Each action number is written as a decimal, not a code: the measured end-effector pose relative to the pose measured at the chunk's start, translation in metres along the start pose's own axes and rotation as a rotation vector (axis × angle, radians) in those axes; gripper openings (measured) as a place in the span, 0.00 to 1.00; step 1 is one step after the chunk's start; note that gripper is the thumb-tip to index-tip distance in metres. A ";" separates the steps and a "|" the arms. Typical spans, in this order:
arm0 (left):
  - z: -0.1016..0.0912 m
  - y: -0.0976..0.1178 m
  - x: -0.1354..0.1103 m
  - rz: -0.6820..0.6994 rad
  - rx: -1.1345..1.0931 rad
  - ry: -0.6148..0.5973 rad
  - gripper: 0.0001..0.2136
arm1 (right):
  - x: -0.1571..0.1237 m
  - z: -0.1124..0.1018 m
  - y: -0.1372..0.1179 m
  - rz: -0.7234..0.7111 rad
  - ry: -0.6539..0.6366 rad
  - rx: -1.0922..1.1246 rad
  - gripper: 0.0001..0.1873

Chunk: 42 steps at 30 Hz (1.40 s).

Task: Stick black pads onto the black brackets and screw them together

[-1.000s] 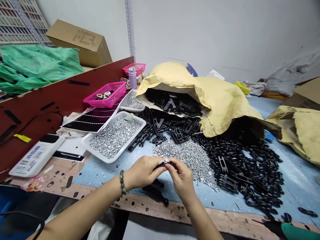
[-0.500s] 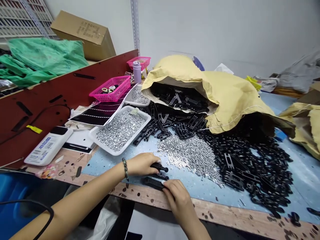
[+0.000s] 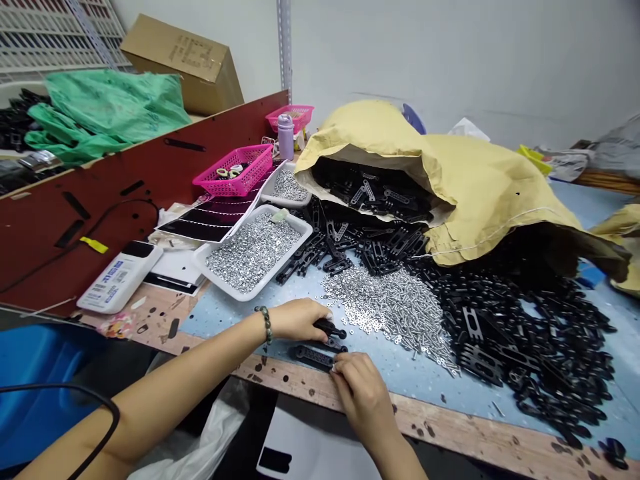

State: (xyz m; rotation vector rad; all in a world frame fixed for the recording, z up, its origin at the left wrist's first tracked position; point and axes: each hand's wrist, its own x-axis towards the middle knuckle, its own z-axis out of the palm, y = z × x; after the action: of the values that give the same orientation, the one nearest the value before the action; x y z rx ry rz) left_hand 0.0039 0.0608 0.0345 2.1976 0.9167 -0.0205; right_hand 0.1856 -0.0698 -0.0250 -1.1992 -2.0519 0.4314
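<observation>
My left hand [image 3: 299,319], with a bead bracelet on the wrist, rests on the blue table top with its fingers curled over a black plastic bracket [image 3: 330,328]. My right hand [image 3: 361,391] lies at the table's front edge, its fingertips pinching the right end of another black bracket [image 3: 313,355]. Just beyond both hands lies a heap of small silver screws [image 3: 390,309]. To the right spreads a big pile of black brackets [image 3: 520,327].
A white tray of silver nuts [image 3: 254,251] stands left of the screws, with a second tray [image 3: 287,187] and pink baskets [image 3: 235,170] behind. A yellow sack [image 3: 450,180] spills brackets at the back. A red board [image 3: 100,207] walls the left side. A white device [image 3: 120,277] lies near it.
My hands came apart and dropped from in front of me to the table. The left set a bracket down; the right moved to the bracket at the front edge. The camera shifted left.
</observation>
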 end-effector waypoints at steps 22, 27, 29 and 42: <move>0.005 0.000 0.020 0.198 -0.111 0.094 0.09 | 0.019 -0.016 0.036 0.187 0.185 0.012 0.09; 0.005 -0.002 0.020 0.161 -0.090 0.082 0.10 | 0.022 -0.011 0.036 0.098 0.156 -0.032 0.13; 0.003 -0.003 0.016 0.149 -0.087 0.076 0.10 | 0.021 -0.011 0.033 0.073 0.117 -0.020 0.14; 0.003 -0.001 -0.001 0.070 -0.113 0.108 0.11 | 0.175 0.000 0.066 0.245 0.138 -0.237 0.24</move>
State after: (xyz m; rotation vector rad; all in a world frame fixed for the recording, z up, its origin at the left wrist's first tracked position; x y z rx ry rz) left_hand 0.0035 0.0580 0.0320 2.1404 0.8772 0.1806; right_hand 0.1714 0.1142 0.0074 -1.5869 -1.8837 0.2141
